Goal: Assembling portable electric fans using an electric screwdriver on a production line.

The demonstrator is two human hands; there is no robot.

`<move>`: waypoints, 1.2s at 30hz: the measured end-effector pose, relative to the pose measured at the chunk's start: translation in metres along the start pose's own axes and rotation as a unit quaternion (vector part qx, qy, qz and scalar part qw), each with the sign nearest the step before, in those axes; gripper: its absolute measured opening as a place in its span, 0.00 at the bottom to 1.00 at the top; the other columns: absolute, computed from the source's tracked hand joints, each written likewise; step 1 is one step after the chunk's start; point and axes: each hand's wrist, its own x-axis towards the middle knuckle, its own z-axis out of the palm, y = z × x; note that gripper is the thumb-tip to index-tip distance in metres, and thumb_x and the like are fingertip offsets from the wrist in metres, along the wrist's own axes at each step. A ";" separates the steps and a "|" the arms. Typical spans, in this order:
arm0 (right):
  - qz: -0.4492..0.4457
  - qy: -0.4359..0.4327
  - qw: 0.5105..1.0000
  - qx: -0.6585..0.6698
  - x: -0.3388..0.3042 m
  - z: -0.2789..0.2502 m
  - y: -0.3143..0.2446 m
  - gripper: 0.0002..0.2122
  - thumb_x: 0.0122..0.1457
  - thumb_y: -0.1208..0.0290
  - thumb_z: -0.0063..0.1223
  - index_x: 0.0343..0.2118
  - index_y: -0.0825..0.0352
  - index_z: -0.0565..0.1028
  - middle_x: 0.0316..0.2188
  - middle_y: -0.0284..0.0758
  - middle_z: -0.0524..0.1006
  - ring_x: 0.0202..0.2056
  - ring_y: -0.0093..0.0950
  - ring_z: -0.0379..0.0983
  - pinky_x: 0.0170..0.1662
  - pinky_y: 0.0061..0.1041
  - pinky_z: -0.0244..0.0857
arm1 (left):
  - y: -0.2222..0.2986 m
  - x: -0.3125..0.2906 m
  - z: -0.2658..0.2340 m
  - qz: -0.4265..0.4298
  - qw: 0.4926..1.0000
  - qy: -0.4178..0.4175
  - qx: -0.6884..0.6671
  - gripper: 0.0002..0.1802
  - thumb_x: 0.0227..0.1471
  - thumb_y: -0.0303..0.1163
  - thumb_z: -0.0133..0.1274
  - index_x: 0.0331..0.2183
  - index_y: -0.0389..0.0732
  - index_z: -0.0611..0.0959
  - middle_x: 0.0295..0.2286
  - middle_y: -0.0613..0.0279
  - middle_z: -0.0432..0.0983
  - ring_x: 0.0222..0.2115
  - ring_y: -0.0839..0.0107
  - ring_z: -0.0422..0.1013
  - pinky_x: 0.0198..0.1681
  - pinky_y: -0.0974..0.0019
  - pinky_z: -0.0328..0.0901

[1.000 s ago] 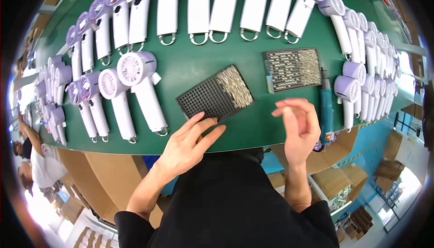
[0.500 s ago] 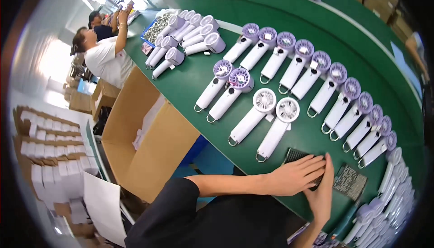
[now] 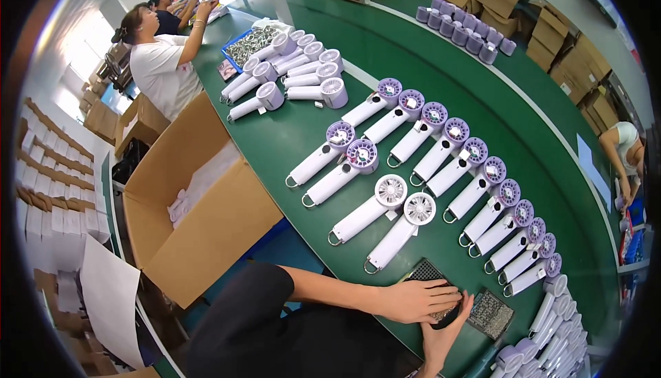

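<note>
My left hand lies over a small black gridded tray, its fingers stretched out and close together. At the tray's near right end, my right hand holds the corner, one finger up along the side. Small metallic bits show beneath the fingers, too small to name. Beside my right hand is a second dark tray full of small pieces. Just beyond the hands lie two white handheld fans with bare blades. Two fans with purple heads lie farther left.
A curved row of purple-headed fans crosses the green table. More fans lie piled at the near right and far left, near a blue tray of metal rings. A large open carton stands left. Other people work nearby.
The view has shifted, so the table and fans appear lower and farther left. Both hands stay at the black tray, the left still flat over it.
</note>
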 end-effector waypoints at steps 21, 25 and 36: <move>-0.014 0.043 0.999 -0.028 0.003 -0.005 0.008 0.50 0.37 0.69 0.75 0.65 0.67 0.55 0.60 0.43 0.65 0.60 0.44 0.62 0.61 0.37 0.60 | -0.002 0.004 -0.045 -0.022 0.981 -0.180 0.062 0.38 0.52 0.47 0.56 0.59 0.35 0.68 0.62 0.56 0.58 0.64 0.60 0.54 0.65 0.53 0.51; -0.043 0.055 0.997 -0.025 -0.005 -0.007 0.017 0.47 0.41 0.70 0.71 0.65 0.65 0.55 0.61 0.41 0.64 0.60 0.43 0.62 0.61 0.37 0.60 | 0.016 0.009 -0.037 0.006 0.982 -0.185 0.045 0.39 0.52 0.46 0.57 0.60 0.36 0.67 0.63 0.54 0.57 0.64 0.57 0.54 0.65 0.51 0.50; -0.012 0.043 0.999 -0.025 -0.007 -0.013 0.016 0.46 0.41 0.71 0.69 0.65 0.64 0.55 0.62 0.40 0.63 0.62 0.42 0.60 0.63 0.36 0.58 | 0.021 0.006 -0.029 0.012 0.974 -0.210 0.081 0.40 0.53 0.49 0.55 0.60 0.37 0.67 0.63 0.57 0.57 0.64 0.61 0.53 0.65 0.53 0.50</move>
